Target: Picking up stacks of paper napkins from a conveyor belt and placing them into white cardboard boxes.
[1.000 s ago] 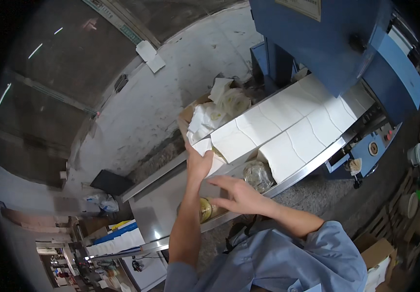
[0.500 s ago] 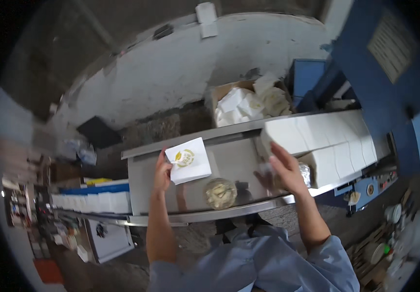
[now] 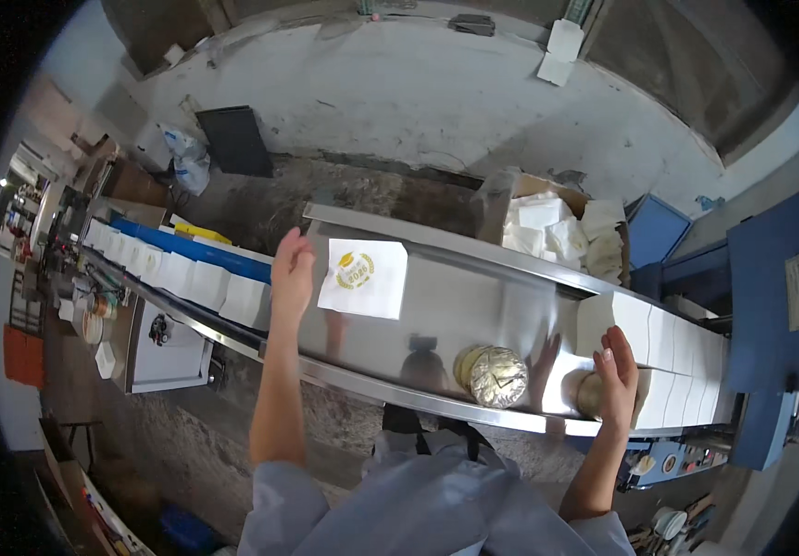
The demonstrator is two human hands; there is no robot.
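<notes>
My left hand (image 3: pixel 292 271) hovers open over the left part of a steel chute (image 3: pixel 473 296), just left of a white square napkin (image 3: pixel 363 277) with a gold round mark that lies flat on the metal. My right hand (image 3: pixel 618 376) rests on a roll-shaped thing (image 3: pixel 592 394) at the chute's near edge, next to the row of white napkin stacks (image 3: pixel 668 343). A round roll wrapped in shiny foil (image 3: pixel 493 375) lies between my hands near the front rim.
A cardboard box of loose white napkins (image 3: pixel 547 227) stands behind the chute. A blue machine (image 3: pixel 770 306) is at the right. At the left a blue conveyor carries white napkin stacks (image 3: pixel 186 273). A dark board (image 3: pixel 234 141) leans on the white wall.
The view has swung left. My left hand has let go of the single napkin, now flat on the chute. My right hand moved right to the roll beside the stacks.
</notes>
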